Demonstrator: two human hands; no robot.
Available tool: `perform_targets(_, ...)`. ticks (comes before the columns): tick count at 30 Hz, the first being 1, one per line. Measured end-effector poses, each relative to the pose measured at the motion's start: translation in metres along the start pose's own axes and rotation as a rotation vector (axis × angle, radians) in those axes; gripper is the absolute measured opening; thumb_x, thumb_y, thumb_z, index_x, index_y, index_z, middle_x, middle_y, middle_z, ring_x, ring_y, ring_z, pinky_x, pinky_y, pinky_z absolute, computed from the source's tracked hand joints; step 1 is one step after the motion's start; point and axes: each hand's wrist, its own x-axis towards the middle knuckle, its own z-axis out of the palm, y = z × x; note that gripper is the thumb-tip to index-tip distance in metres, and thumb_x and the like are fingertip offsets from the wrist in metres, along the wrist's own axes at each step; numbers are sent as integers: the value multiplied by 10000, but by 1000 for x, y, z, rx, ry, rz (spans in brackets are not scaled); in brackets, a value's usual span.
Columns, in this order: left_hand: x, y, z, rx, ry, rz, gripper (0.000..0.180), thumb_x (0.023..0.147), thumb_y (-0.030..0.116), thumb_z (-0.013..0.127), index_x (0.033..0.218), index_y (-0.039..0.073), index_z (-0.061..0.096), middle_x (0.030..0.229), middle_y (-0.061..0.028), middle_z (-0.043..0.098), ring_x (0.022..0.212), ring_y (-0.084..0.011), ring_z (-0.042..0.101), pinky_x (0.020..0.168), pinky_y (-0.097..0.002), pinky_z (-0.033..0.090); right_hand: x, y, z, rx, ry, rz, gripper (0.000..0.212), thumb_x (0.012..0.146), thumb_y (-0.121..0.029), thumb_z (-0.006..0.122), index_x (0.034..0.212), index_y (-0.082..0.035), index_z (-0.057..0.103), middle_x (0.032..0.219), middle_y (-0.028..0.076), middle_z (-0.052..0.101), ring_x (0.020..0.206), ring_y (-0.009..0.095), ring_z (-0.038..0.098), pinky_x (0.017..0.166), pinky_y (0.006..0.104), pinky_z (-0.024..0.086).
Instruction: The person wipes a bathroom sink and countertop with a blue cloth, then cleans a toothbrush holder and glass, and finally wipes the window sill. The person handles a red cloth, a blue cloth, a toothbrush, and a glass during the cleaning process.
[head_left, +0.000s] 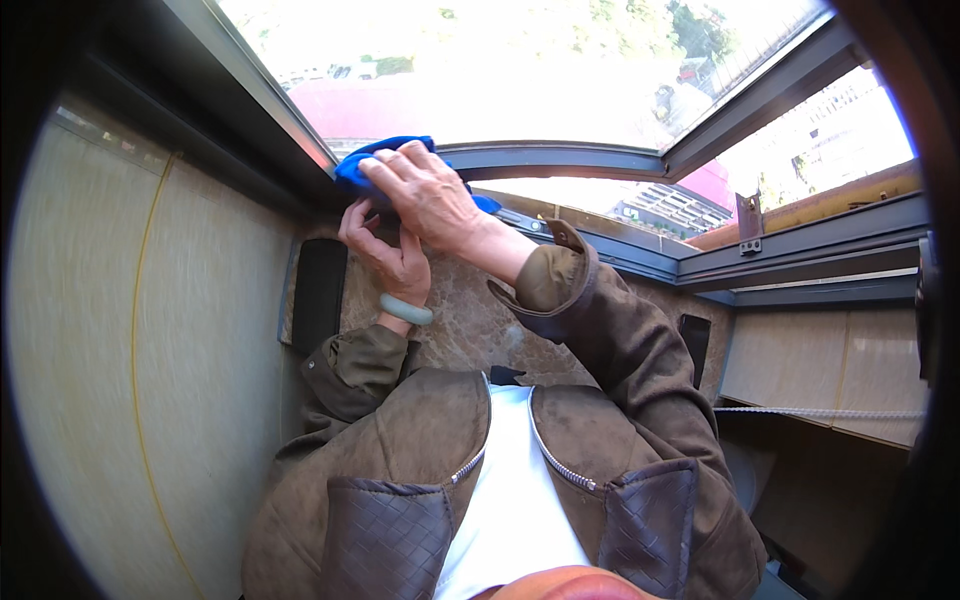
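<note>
A bright blue cloth (386, 152) is bunched against the lower left corner of a tilted window sash (560, 158). My right hand (432, 198) lies over it, fingers bent and pressing it to the dark frame; a tail of cloth sticks out past the wrist. Just below, my left hand (392, 258) reaches up beside the corner, thumb and fingers apart. Its fingertips come close to the cloth, and whether they touch the cloth or the frame is hidden. A pale green bangle (406, 309) circles the left wrist.
A brown marbled sill (470, 310) lies under my forearms. Tiled walls (90, 320) stand at the left and lower right. The lower window track (640, 262) runs toward a metal bracket (749, 222). A white cord (820, 411) stretches across the right side. Bright outdoors shows through the glass.
</note>
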Motion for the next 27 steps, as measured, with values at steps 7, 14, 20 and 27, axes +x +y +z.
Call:
perform_targets(7,3,-3,5,172,-2,74,571,822,46,699,1302,28,391,1348,-181,378,1212,-323,422,1003,-412,407,1,9,21,-101,-84,40,356,772,-141,665,1109,-135,553,1019,60,580,991,255,535,847,380,451)
perform_targets(14,13,20,13,304,-281,162,596,777,136,714,1300,47,443,1387,-208,379,1334,-382,331,1103,-506,251,-52,56,-45,-192,-47,235,477,711,-176,710,1161,-130,558,1020,79,628,1024,264,585,903,406,457)
perform_targets(20,5,14,37,409,-412,218,701,797,320,722,1379,82,412,1457,-170,344,1438,-353,223,1122,-511,212,-130,127,-144,-439,157,592,390,701,-50,712,1066,-128,598,984,111,634,1015,305,601,868,411,485)
perform_targets(27,1,10,42,543,-439,254,761,780,378,708,1406,100,376,1479,-164,303,1452,-350,183,1099,-516,198,-134,122,-138,-521,251,795,436,673,-37,705,1077,-132,571,1021,78,630,1045,298,580,908,410,472)
